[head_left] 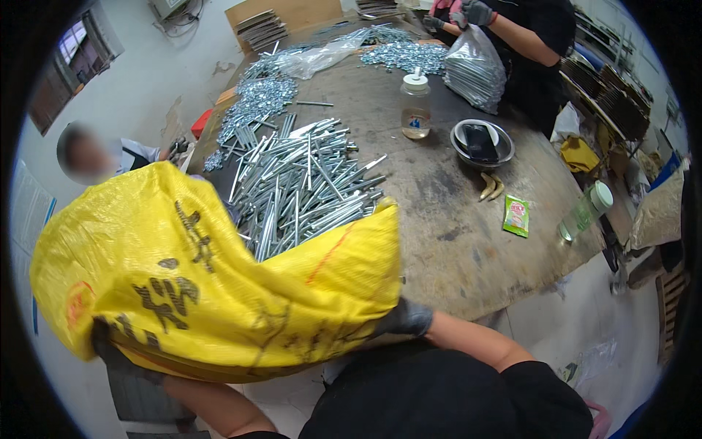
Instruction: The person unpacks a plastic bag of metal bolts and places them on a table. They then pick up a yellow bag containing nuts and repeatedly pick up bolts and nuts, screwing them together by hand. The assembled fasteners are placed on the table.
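A big yellow woven sack (pixel 219 285) with dark markings is tilted over the near left edge of the table. My left hand (pixel 121 355), in a dark glove, grips its lower left side, with the fingers partly hidden by the folds. At the sack's right end my right hand (pixel 406 320), in a grey glove, holds the edge, its fingertips behind the material. Just beyond the sack's mouth lies a loose heap of long shiny metal rods (pixel 311 175). Whether more rods are inside the sack cannot be seen.
On the wooden table (pixel 468 271) stand a white-capped bottle (pixel 415 110), a metal bowl (pixel 504 150) holding a phone, bananas (pixel 491 186), a green packet (pixel 516 216) and a glass bottle (pixel 585 212). Small metal pieces (pixel 256 102) are piled behind. Co-workers stand left and far right, one with a plastic bag (pixel 475 69).
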Demonstrator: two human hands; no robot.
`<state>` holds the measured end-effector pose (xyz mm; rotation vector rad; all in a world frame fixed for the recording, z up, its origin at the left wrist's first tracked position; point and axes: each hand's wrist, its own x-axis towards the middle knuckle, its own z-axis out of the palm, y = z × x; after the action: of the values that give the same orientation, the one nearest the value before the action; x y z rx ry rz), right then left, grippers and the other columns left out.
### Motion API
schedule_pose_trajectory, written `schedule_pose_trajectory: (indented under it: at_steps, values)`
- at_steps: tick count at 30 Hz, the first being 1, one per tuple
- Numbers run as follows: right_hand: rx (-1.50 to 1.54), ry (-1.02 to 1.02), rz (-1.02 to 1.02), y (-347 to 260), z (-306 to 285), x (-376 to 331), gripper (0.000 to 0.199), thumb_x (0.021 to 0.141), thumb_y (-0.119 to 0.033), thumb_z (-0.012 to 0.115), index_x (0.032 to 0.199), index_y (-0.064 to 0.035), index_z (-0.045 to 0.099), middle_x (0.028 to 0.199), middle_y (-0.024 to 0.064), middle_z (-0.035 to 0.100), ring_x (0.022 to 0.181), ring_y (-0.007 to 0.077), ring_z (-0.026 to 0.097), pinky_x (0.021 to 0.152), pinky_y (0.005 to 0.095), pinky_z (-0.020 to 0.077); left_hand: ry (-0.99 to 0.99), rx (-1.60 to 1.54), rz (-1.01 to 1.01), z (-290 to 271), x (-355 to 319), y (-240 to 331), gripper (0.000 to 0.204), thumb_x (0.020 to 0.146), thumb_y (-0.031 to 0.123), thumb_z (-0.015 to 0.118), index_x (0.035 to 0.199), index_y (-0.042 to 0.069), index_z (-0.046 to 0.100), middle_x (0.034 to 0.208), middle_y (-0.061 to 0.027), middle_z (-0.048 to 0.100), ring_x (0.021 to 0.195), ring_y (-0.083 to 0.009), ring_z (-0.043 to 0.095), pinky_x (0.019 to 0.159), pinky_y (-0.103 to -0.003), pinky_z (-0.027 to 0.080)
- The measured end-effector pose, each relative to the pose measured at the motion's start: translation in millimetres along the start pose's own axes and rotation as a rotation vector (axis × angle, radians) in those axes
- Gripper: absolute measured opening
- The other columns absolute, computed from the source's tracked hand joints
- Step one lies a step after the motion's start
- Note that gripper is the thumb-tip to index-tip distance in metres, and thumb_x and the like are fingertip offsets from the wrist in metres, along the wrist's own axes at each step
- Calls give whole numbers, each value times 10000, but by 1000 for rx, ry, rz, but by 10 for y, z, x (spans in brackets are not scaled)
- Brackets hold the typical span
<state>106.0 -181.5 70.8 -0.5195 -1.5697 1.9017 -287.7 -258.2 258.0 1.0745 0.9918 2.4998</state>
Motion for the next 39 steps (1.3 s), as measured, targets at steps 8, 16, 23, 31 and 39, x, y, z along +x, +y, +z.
schedule_pose_trajectory:
  at_steps: [8,16,23,31,39]
  values:
    - [186,-386,-222,1188,1215,1628,779,764,-227,819,1405,-61,409,1440,93,445,1342,208,392,1129,346,309,-122,150,180,-492,1285,-69,322,978,198,465,1182,-16,593,1139,-140,631,973,-240,637,856,-353,542]
    - [-731,-272,-424,780,753,2241,410,811,-87,584,1219,-50,556,1097,166,601,1034,336,588,918,413,476,348,139,-143,-1579,1097,-1764,330,898,110,591,1197,-24,548,1117,-142,606,969,-249,608,898,-369,500]
    - [-1311,73,-731,632,351,3563,404,844,-309,605,1165,-65,591,1208,145,560,1110,316,562,960,466,437,621,1340,-22,-198,275,-1358,671,867,175,677,1391,-27,311,1342,-203,460,1154,-335,534,979,-430,459]
    - [-1550,-488,-66,477,403,3958,368,867,-332,572,1102,-71,679,1219,158,577,1018,322,629,830,436,518,-914,1914,-367,-28,-1059,-2015,1189,615,601,788,1451,-51,250,1432,-305,340,1334,-426,350,1128,-477,246]
    - [-1544,-429,-186,385,-183,3540,333,799,-315,601,1032,-90,677,1037,122,680,919,299,672,753,435,529,-1097,1572,-403,135,-1125,-2323,1312,429,710,800,1391,-63,355,1312,-288,425,1242,-436,401,1081,-490,305]
